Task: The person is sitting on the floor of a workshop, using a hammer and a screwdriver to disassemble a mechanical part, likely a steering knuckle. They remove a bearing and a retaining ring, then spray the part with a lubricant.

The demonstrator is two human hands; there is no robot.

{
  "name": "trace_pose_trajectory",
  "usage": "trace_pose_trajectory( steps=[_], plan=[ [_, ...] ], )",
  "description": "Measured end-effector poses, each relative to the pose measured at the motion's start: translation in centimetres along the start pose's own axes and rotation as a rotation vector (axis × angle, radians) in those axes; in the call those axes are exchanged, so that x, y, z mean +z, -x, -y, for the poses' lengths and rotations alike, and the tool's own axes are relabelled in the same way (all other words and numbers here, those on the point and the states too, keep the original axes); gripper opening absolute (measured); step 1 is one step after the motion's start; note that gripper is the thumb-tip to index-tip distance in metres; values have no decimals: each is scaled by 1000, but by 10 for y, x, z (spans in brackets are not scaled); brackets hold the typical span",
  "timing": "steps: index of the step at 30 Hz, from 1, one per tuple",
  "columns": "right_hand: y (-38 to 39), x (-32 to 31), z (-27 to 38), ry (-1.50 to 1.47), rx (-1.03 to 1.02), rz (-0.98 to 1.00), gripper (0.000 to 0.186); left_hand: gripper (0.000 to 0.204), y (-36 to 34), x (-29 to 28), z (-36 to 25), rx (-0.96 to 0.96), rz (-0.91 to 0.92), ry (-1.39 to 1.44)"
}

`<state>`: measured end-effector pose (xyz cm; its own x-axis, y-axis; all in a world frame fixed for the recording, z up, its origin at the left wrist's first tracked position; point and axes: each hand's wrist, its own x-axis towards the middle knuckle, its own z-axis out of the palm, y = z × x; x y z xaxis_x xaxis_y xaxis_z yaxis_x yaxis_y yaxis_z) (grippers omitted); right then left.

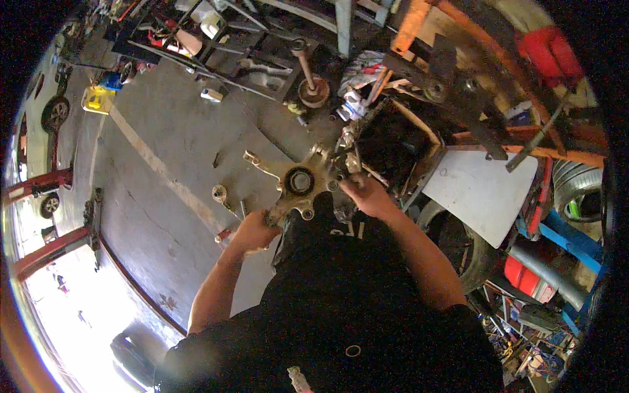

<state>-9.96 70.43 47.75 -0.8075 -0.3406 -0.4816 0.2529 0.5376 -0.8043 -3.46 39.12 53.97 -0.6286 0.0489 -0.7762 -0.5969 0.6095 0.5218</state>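
Over the concrete floor (177,137), left hand (252,230) and right hand (367,195) grip one steering knuckle (298,183).

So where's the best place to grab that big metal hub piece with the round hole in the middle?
Probably by its outer arms, one at each side, as the left hand and right hand do now. The metal hub piece is flat and star-shaped with arms sticking out from its round centre bore, so opposite arms give natural handles and likely keep it balanced.
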Motion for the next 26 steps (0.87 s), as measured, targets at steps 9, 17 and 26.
trace_pose_trajectory(
  steps=[9,17,26],
  plan=[
    [16,-77,-43,38,-81,117,53,29,11,69,-95,29,109,48],
    [4,-109,-45,65,-207,-111,49,27,-23,56,-123,20,215,168],
    [-34,-115,-28,176,-216,-275,42,36,-63,-2,-163,17,179,6]
  ],
)
